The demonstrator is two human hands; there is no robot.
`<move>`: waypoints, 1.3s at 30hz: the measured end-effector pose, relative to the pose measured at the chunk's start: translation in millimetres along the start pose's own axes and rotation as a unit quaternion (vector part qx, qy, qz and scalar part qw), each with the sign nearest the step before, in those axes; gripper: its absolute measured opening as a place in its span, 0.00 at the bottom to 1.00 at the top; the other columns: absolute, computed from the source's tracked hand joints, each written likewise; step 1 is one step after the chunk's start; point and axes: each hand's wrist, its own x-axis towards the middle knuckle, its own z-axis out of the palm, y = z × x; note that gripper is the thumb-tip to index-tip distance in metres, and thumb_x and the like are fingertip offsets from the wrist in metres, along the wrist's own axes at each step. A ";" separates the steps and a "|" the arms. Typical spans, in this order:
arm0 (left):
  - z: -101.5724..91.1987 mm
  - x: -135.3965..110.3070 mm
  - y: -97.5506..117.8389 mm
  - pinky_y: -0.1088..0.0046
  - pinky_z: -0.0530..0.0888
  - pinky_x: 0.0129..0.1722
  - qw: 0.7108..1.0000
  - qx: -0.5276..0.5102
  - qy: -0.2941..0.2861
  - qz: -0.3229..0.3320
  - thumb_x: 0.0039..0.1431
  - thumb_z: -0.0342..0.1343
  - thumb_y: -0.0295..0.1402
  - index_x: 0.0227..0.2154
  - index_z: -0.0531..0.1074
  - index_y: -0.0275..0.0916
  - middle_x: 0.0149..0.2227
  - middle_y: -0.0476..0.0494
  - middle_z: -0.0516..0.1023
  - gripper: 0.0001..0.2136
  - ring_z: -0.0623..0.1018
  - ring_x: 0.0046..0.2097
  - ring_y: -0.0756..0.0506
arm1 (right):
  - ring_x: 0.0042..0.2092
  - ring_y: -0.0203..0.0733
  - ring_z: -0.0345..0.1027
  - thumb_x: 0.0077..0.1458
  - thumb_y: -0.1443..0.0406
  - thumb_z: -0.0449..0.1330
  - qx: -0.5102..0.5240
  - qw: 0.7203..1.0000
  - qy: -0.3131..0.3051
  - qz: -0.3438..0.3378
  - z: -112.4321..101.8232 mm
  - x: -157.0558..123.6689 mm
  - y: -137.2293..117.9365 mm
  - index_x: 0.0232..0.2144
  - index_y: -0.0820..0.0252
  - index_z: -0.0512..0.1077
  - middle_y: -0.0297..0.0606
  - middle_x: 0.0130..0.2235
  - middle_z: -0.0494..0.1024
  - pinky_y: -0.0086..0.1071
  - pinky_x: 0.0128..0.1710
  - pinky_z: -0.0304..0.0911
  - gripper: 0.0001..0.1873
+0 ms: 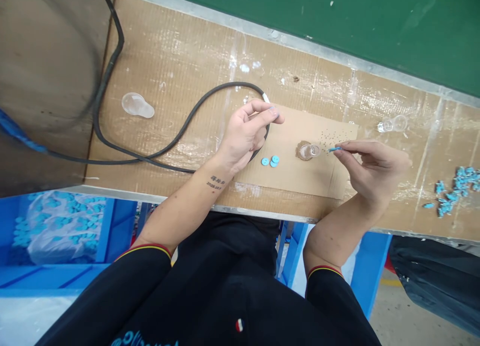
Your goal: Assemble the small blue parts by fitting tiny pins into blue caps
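Note:
My right hand (371, 166) pinches a small, thin blue piece (334, 149) between thumb and forefinger, seen almost edge-on. It is just right of a short clear plastic piece (310, 151) with a round brownish base on a flat cardboard sheet (288, 181). My left hand (249, 128) is raised over the sheet's left edge, thumb and fingertips pressed together. Whatever they hold, if anything, is too small to make out. Below it and to the right lie three small round light-blue buttons (274, 159), two of them overlapping. Tiny dark specks (332, 135) dot the sheet beyond the clear piece.
A black cable (183, 131) loops over the cardboard-covered table, passing behind my left hand. Clear bulb-shaped plastic pieces lie at left (137, 105) and right (393, 123). Blue pieces (455, 186) are heaped at far right. A blue crate (108, 231) stands below the table edge.

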 end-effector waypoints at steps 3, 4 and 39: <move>0.6 -0.2 0.1 0.77 0.50 0.14 1.000 0.000 0.001 0.000 0.61 0.67 0.32 0.30 0.69 0.40 0.30 0.54 0.78 0.11 0.55 0.16 0.61 | 0.34 0.47 0.81 0.56 0.62 0.73 -0.002 1.000 -0.017 0.011 1.9 -1.1 0.9 0.33 0.46 0.82 0.31 0.32 0.85 0.43 0.32 0.75 0.03; 0.7 -0.2 0.3 0.77 0.50 0.14 1.000 -0.001 -0.001 -0.001 0.61 0.67 0.32 0.30 0.69 0.40 0.30 0.54 0.78 0.11 0.55 0.16 0.61 | 0.34 0.47 0.81 0.56 0.62 0.73 -0.002 1.000 -0.024 0.012 2.4 -1.3 1.1 0.32 0.45 0.83 0.31 0.32 0.85 0.43 0.32 0.76 0.03; 1.8 -1.4 1.8 0.76 0.50 0.14 1.000 0.012 0.007 -0.006 0.60 0.68 0.35 0.31 0.70 0.41 0.30 0.52 0.80 0.11 0.56 0.17 0.59 | 0.33 0.49 0.81 0.54 0.56 0.73 -0.007 0.997 -0.054 0.048 5.4 0.9 -2.6 0.28 0.44 0.81 0.32 0.31 0.86 0.46 0.33 0.77 0.05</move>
